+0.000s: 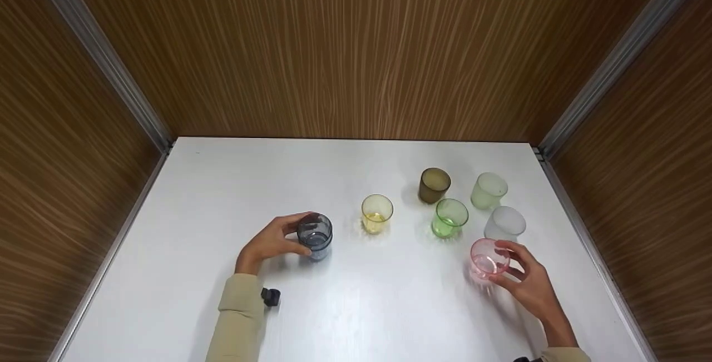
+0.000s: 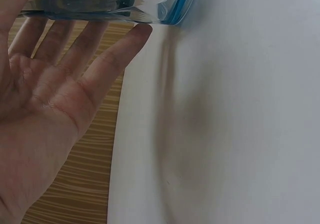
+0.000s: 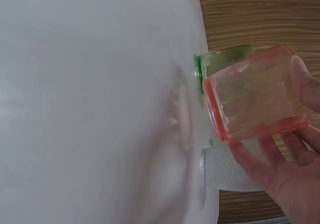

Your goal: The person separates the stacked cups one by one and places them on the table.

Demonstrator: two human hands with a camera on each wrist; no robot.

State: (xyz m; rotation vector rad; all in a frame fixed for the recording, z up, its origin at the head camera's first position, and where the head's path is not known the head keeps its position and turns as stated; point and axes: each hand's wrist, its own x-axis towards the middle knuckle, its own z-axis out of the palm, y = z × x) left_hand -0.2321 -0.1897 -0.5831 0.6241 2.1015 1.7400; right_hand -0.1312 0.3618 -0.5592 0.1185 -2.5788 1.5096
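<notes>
At left in the head view, my left hand (image 1: 272,241) grips a smoky blue glass (image 1: 316,238) from its left side, thumb in front and fingers behind. A second ring shows below the glass's rim. Over on the right, my right hand (image 1: 531,286) pinches a clear pink glass (image 1: 489,260) between thumb and fingers. The right wrist view shows the pink glass (image 3: 252,99) tilted and raised off the white surface. Close behind it stand a frosted white glass (image 1: 505,224) and a clear green glass (image 1: 449,221).
A yellow glass (image 1: 376,214) stands between the hands. Farther back are a brown glass (image 1: 434,186) and a pale green frosted glass (image 1: 489,191). Wood-grain panels (image 1: 356,50) wall in the white table (image 1: 256,178) at the back and both sides.
</notes>
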